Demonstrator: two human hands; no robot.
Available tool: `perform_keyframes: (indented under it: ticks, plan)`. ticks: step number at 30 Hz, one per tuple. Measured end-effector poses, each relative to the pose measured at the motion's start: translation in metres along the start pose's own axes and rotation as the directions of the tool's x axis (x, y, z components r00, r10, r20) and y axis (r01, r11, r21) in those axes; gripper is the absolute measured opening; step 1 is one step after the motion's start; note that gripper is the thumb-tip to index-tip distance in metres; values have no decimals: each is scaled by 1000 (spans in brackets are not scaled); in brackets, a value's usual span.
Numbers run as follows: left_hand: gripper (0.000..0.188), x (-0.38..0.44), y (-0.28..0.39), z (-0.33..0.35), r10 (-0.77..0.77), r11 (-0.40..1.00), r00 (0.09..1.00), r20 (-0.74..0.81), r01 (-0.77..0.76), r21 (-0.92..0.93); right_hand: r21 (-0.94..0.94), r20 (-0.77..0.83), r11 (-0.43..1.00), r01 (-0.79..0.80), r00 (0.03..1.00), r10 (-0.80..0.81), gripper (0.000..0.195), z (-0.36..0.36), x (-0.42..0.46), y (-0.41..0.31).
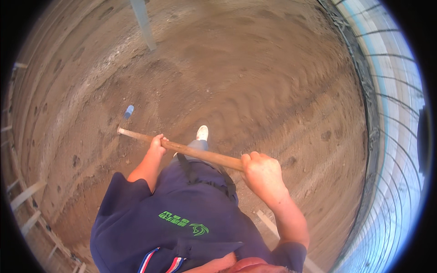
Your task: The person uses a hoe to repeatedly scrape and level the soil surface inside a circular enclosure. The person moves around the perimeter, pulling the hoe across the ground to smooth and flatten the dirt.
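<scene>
A long-handled hoe with a wooden handle [203,154] slants across the front of my thighs. My left hand [158,144] grips the handle around its middle, toward the hoe's head. My right hand [262,174] is closed around the other end, which its fingers hide. At the far left end, a shiny metal blade [129,112] points away from me, low over or against the brown soil [239,92]; I cannot tell whether it touches. One white shoe [202,132] shows just beyond the handle, on the soil.
A grey post [143,25] rises from the ground ahead. Along the right curves a translucent film wall [392,102] with thin ribs and a dark lower edge [370,112]. Pale beams [28,195] line the far left. A pale bar [268,221] shows beside my right forearm. The soil has ridges and footprints.
</scene>
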State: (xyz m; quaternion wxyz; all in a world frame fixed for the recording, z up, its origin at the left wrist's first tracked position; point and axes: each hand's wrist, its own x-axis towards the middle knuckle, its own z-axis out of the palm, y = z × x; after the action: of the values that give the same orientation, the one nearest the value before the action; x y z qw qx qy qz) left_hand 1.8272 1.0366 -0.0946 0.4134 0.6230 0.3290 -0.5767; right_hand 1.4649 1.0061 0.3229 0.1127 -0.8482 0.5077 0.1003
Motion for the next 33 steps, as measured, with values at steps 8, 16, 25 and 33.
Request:
perform_keyframes:
  ticks: [8, 16, 25, 33]
  plan:
    - [7, 23, -87, 59, 54, 998, 998, 38, -55, 23, -64, -19, 997, 43, 999, -45, 16, 53, 4, 123]
    - [9, 21, -76, 94, 154, 946, 988, -19, -153, -285, -76, -156, 985, 155, 974, -165, 18, 114, 58, 195]
    - [15, 24, 21, 234, 413, 792, 903, -116, -419, -443, 50, -306, 947, 318, 907, -289, 10, 120, 265, 223]
    - [9, 12, -32, 481, 248, 693, 969, -20, -192, -695, -37, -74, 972, 232, 969, -234, 6, 79, 367, 345]
